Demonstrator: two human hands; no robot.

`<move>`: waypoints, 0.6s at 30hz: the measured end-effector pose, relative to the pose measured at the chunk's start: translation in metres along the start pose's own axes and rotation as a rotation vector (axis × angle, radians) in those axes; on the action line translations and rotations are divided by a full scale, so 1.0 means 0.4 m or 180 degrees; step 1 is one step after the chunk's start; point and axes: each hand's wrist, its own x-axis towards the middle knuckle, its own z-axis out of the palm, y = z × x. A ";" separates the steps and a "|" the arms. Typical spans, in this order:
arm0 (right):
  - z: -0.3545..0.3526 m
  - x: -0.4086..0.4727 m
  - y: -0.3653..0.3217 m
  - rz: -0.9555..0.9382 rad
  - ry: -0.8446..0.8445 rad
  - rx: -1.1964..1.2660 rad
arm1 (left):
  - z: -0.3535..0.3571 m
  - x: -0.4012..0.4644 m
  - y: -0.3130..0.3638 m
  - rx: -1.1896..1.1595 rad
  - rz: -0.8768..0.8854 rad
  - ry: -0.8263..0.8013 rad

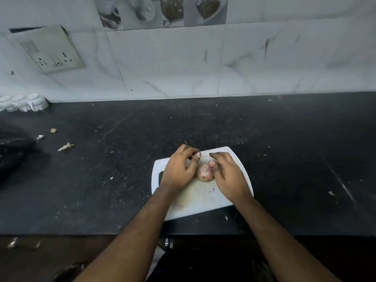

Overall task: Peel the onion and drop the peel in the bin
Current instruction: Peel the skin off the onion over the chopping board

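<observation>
Black stone makes up the counter (101,190), its near edge running across the lower part of the view, with 2 bare forearms reaching over it from the near side. Just past that edge lies a white cutting board (195,206), turned at a slight angle, with a dark handle slot near its left end and faint stains on its surface. On the board sits the onion (204,172), small, pale and pinkish, mostly bare of dry skin. The left hand (179,169) curls beside it from the left, fingers bent and the thumb lying against the onion's left side. The right hand (227,176) comes in from the right, its thumb tip pressed on the onion's top right and the fingers arched beyond it. Both hands touch the onion, which rests on the board between them; whether either truly grips it cannot be told.

Farther left on the counter lie a few pale peel scraps (65,146), well apart from the board, and a black plastic bag (12,151) bulges in at the left edge. Small crumbs speckle the stone. At the far side, a white marbled tile wall (264,64) rises, bearing a switch and socket plate (51,50) on the left and a band of printed food tiles (162,11) along the top.
</observation>
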 end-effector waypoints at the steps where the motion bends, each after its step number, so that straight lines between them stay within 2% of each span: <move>1: 0.010 -0.013 0.002 0.0074 -0.0087 0.0170 | 0.007 -0.014 -0.003 -0.0260 -0.0125 -0.0104; 4: 0.021 -0.037 -0.006 -0.0041 -0.0462 0.0029 | 0.012 -0.062 0.009 -0.0707 -0.0606 -0.0447; 10: 0.021 -0.055 -0.002 0.0012 -0.0470 0.0266 | 0.015 -0.111 -0.013 -0.1016 -0.0521 -0.0486; 14: 0.027 -0.071 -0.016 0.0021 -0.0340 0.0352 | 0.012 -0.128 -0.015 -0.0759 -0.0427 -0.0663; 18: 0.036 -0.095 -0.035 -0.0010 -0.0381 0.0271 | -0.003 -0.145 -0.013 -0.0819 -0.0445 -0.0726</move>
